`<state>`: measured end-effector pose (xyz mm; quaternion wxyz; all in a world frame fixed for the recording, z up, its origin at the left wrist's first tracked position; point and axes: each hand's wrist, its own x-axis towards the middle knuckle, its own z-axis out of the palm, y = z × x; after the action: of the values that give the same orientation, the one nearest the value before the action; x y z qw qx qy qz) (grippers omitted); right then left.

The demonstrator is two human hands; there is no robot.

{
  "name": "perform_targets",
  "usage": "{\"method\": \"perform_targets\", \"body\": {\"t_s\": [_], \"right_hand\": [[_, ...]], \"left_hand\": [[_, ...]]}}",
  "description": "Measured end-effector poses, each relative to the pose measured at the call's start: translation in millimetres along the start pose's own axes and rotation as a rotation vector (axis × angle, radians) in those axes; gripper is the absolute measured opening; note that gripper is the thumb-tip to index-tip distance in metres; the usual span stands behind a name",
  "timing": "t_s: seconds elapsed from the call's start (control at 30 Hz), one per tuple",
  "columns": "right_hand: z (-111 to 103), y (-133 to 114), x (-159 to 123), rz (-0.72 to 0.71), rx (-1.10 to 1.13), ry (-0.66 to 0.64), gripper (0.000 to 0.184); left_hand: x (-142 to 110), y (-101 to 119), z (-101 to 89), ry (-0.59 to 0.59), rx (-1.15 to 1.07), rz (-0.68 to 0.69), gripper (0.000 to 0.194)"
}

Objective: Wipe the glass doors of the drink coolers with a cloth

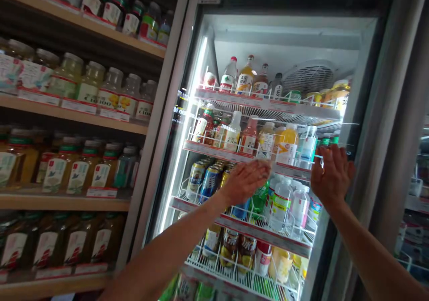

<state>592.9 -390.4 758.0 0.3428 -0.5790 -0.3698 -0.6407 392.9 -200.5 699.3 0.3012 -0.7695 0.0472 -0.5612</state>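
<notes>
My left hand [248,180] reaches up in front of the lit drinks cooler, before its middle shelves. Its fingers are stretched out close together, palm toward the glass door [288,41]. A pale blurred patch shows at its fingertips; I cannot make out what it is. My right hand [331,173] is raised near the door's right side, fingers stretched upward and slightly apart, with nothing visible in it. Whether either palm touches the glass, I cannot tell. Behind the hands are a green bottle [260,198], clear bottles [280,205] and a blue can [210,184].
On the left, wooden shelves [67,200] carry several rows of labelled bottles and jars. The cooler's metal frame [157,113] stands beside them. Inside, wire-fronted shelves [264,104] hold bottles and cans. Another stocked unit [417,189] shows at the right edge.
</notes>
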Motion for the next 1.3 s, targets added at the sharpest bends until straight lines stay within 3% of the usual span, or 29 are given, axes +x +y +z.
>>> {"method": "perform_targets", "body": {"t_s": [0.07,0.1,0.23,0.27,0.3,0.37,0.47,0.53,0.57,0.63,0.7,0.77,0.8,0.87,0.97,1.03,1.07,1.1,1.13,1.23,1.3], "right_hand": [[-1,0,0,0.006,-0.001,-0.019,0.049],[-1,-1,0,0.009,-0.004,-0.022,0.050],[0,-2,0,0.021,-0.036,0.001,0.049],[0,-3,0,0.025,-0.043,-0.005,0.049],[0,-3,0,0.028,-0.049,-0.018,0.049],[0,-2,0,0.025,-0.057,-0.034,0.049],[1,1,-1,-0.003,-0.058,-0.014,0.048],[3,2,-1,-0.017,-0.058,0.008,0.048],[4,3,-2,-0.020,-0.061,0.016,0.048],[6,3,-2,-0.015,-0.075,0.033,0.048],[7,2,-2,0.003,-0.096,0.025,0.048],[6,1,-1,0.024,-0.119,-0.003,0.047],[6,0,-1,0.029,-0.128,-0.017,0.047],[5,1,-1,0.031,-0.134,-0.030,0.047],[4,2,-2,0.033,-0.118,-0.028,0.048],[4,2,-2,0.036,-0.108,-0.022,0.048],[4,2,-2,0.036,-0.107,-0.025,0.049],[3,1,-2,0.035,-0.109,-0.032,0.049],[3,0,-2,0.033,-0.114,-0.040,0.049],[1,-2,-1,0.038,-0.130,-0.050,0.048],[2,-1,0,0.036,-0.132,-0.042,0.048]], "left_hand": [[-8,-6,-4.2,-0.070,-0.020,0.078,0.040],[-12,-22,-9.7,-0.057,-0.012,0.000,0.039],[-17,-98,-29.5,0.296,0.119,-0.709,0.039],[-15,-104,-29.3,0.366,0.148,-0.810,0.040],[-13,-100,-26.6,0.389,0.161,-0.816,0.041],[-7,-69,-16.1,0.315,0.143,-0.602,0.042],[-6,-16,-3.6,0.125,0.066,-0.098,0.043],[-14,-14,-7.0,0.034,0.017,0.091,0.042],[-21,-26,-12.2,0.015,0.005,0.089,0.041],[-33,-67,-25.6,0.084,0.022,-0.151,0.042],[-40,-108,-34.9,0.284,0.081,-0.558,0.041],[-38,-122,-34.4,0.436,0.120,-0.836,0.041],[-35,-114,-30.5,0.464,0.120,-0.877,0.040],[-27,-78,-18.7,0.397,0.081,-0.773,0.040],[-22,-17,-4.7,0.144,-0.014,-0.266,0.044],[-28,-8,-6.1,-0.026,-0.058,0.065,0.045],[-34,-16,-10.3,-0.062,-0.059,0.130,0.044],[-40,-31,-16.0,-0.056,-0.045,0.096,0.043],[-46,-51,-22.2,0.001,-0.018,-0.031,0.041],[-55,-102,-33.3,0.352,0.064,-0.618,0.038],[-53,-104,-29.5,0.497,0.082,-0.830,0.038]]}}
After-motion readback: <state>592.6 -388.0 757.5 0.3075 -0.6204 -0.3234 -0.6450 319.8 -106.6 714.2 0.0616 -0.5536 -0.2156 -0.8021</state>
